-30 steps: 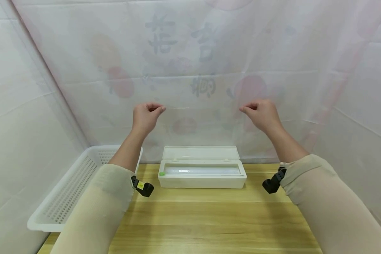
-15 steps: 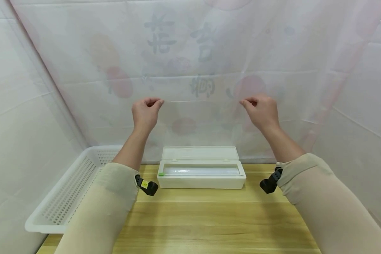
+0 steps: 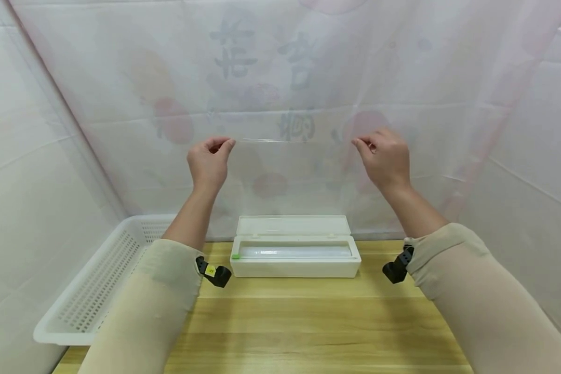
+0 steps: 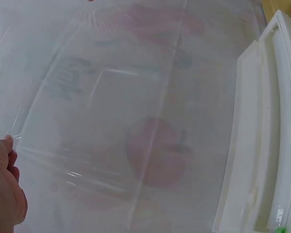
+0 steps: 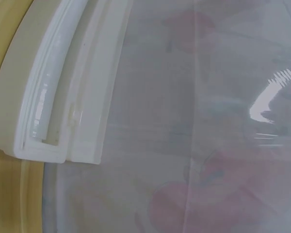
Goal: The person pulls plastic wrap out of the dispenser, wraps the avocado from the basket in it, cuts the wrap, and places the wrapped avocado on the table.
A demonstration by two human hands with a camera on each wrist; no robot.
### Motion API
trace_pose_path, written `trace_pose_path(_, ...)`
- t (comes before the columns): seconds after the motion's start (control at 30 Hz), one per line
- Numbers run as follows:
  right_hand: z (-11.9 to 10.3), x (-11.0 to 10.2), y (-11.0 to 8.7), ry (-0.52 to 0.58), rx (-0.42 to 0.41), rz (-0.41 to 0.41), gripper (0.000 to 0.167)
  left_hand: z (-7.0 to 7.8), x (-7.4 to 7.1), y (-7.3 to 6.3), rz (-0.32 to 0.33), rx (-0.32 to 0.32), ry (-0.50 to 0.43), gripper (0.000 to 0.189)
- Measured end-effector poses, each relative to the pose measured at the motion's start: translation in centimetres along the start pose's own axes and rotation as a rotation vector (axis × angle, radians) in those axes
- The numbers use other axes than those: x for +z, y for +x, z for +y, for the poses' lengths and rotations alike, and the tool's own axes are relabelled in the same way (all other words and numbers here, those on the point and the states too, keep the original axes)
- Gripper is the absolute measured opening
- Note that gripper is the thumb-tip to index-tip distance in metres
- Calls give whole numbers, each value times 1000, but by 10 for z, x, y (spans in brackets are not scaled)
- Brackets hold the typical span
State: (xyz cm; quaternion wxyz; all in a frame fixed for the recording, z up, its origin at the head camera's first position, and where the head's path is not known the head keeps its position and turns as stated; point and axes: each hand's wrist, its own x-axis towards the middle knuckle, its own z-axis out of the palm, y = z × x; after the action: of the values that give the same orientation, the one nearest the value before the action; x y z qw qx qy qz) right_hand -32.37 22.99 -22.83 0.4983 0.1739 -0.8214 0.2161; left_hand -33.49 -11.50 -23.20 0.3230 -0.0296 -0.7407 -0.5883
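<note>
Between the two raised hands stretches a sheet of clear cling film, its top edge a thin shiny line in the head view. My left hand pinches the left corner with thumb and fingers. At the other corner my right hand pinches the film the same way. In the left wrist view, creases in the film fan out from the left hand. Glare marks the film in the right wrist view, where the right hand is out of sight. Below lies a white cling film dispenser, lid up, film roll inside.
A white perforated plastic basket stands on the left, partly behind the left sleeve. Everything rests on a wooden tabletop. A pale printed curtain closes off the back, with white cloth along both sides.
Both hands have risen slowly, lifting the film's top edge higher above the dispenser. The left hand has also shifted slightly left. Dispenser and basket stay put.
</note>
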Motion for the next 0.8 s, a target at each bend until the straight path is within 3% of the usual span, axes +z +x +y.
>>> trace_pose_path(0.1,0,1,1,-9,-46,45,23,3,-2,0,7,20,-9,18)
trace_pose_path(0.27,-3,0,2,15,-35,85,22,9,-4,0,19,40,-12,18)
trace_pose_path(0.8,-11,-7,19,139,191,90,20,24,-10,1,17,72,-132,18)
